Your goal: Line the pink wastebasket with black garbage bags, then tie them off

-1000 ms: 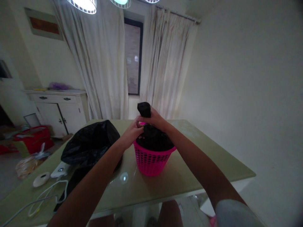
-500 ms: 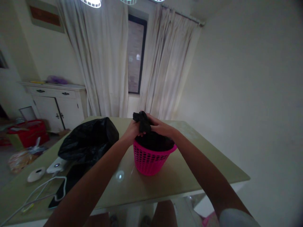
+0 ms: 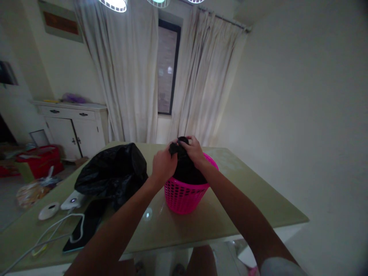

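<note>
A pink perforated plastic basket (image 3: 184,197) stands upright on the table in front of me. Inside it sits a black plastic garbage bag (image 3: 188,172), its gathered top rising above the rim. My left hand (image 3: 164,163) is closed on the bag's top from the left. From the right, my right hand (image 3: 195,149) pinches the same bunched plastic, fingers curled over it. Whether the top is knotted I cannot tell. Another black garbage bag (image 3: 112,172), puffed open, lies on the table to the left of the basket.
On the pale green table (image 3: 253,203), at the left, lie a dark phone-like slab (image 3: 86,226), a white cable (image 3: 57,222), a white rounded device (image 3: 48,211) and a white box-shaped device (image 3: 71,201). A white cabinet (image 3: 71,130) and a red bag (image 3: 43,161) stand beyond.
Both hands have shifted on the bag's top, the left now turned with its back showing. The gathered plastic has been drawn apart slightly between them. The view has moved a little.
</note>
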